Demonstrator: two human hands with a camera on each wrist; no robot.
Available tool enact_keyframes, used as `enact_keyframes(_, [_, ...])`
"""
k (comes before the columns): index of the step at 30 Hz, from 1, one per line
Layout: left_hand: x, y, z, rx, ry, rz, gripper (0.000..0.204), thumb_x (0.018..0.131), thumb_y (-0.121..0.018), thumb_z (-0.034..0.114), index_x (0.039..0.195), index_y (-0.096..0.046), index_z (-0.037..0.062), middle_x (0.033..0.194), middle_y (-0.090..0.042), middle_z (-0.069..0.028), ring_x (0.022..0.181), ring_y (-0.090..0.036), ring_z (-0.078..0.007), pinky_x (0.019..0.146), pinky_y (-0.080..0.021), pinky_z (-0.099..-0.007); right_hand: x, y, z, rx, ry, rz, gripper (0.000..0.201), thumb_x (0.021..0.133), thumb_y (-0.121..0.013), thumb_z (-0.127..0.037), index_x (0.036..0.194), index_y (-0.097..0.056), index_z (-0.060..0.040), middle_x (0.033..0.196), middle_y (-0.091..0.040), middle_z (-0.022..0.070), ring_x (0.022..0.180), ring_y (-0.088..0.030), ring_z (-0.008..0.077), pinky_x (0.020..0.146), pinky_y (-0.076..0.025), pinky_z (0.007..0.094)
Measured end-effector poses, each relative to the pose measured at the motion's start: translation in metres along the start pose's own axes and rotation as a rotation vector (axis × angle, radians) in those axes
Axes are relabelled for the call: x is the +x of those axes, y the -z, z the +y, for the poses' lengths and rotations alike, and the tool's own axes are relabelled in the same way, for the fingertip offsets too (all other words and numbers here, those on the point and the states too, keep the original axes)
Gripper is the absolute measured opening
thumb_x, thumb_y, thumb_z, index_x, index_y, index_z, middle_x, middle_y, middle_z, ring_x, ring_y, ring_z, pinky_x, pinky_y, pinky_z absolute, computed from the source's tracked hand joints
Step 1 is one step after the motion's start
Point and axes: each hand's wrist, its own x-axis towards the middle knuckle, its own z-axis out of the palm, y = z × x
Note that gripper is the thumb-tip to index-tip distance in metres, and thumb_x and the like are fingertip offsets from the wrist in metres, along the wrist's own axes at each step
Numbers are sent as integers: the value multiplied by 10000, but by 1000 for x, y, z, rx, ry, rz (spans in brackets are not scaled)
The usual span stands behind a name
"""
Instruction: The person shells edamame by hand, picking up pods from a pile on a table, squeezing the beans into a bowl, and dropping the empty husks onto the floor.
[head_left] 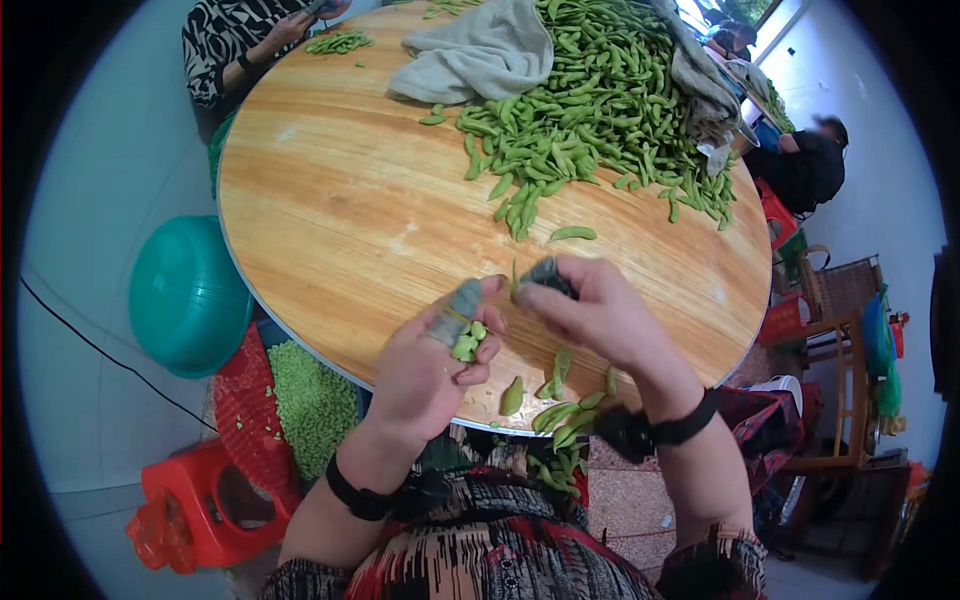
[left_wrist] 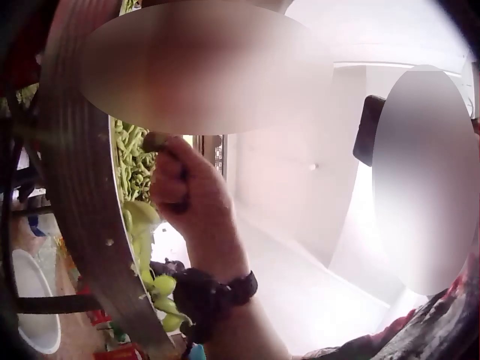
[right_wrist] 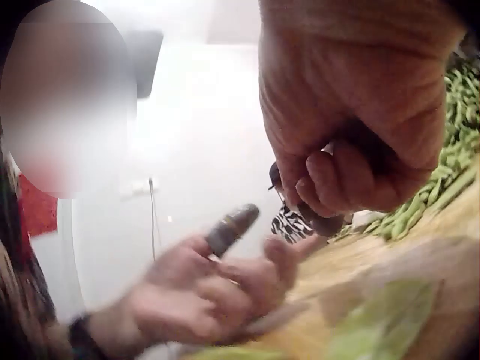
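Observation:
Over the near edge of the round wooden table, my left hand [head_left: 412,375] holds several shelled green soybeans [head_left: 466,347] in its curled fingers. A grey wrap [head_left: 456,315] covers its thumb. My right hand [head_left: 595,305], just to the right, pinches a slim green soybean pod [head_left: 515,277] close to the left fingertips. Dark wrapping covers part of its fingers. In the right wrist view, the right hand [right_wrist: 360,112] is curled above the left hand [right_wrist: 202,296]. Loose pods [head_left: 512,396] lie on the table below my hands.
A large pod heap [head_left: 600,110] covers the far side of the wooden table [head_left: 330,200], beside a grey cloth [head_left: 480,50]. Shelled beans [head_left: 310,400] fill a container at lower left, near a red stool [head_left: 205,510] and green basin [head_left: 190,295]. Other people sit farther off.

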Motion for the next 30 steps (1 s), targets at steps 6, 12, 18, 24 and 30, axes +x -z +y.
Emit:
enact_keyframes(6, [3,7,-20,-35,-85,-71,250,787,-455,-97,994,-575,-27,850,-590,-47,564,-416,-36,465,-277,-161,-45,-11,-14,744,-206,-192,243,916,-503,-232,766,-521,-43,611,-469,-50,531,-400,28,470,-311,185])
enact_keyframes(12, [0,4,-23,87,-173,-8,118,809,-535,-12,919,-564,18,789,-590,-57,547,-421,-49,442,-273,-162,-55,-14,-11,891,-214,-226,222,941,-441,-203,801,-499,-41,650,-476,-38,559,-391,36,498,-322,186])
enact_keyframes(18, [-3,-2,-35,565,-430,73,63,811,-541,-9,855,-581,10,775,-575,-43,542,-414,-37,437,-258,-161,-59,-19,-8,576,-88,-103,209,927,-458,-140,755,-487,-24,640,-477,-39,595,-416,38,541,-367,200])
enact_keyframes(24, [-2,4,-21,62,-91,-295,61,817,-542,-11,858,-581,11,772,-546,-22,562,-423,-30,436,-249,-159,-61,-19,-4,1069,-262,-238,181,929,-460,-144,801,-521,-31,626,-464,-34,536,-377,30,474,-308,187])
enact_keyframes(30, [6,-3,-32,523,-370,-99,145,782,-631,-2,900,-551,25,778,-529,4,600,-464,-43,497,-373,-155,-57,-30,5,1079,-239,-159,161,922,-474,-143,862,-563,-24,611,-469,-34,521,-380,25,447,-293,177])
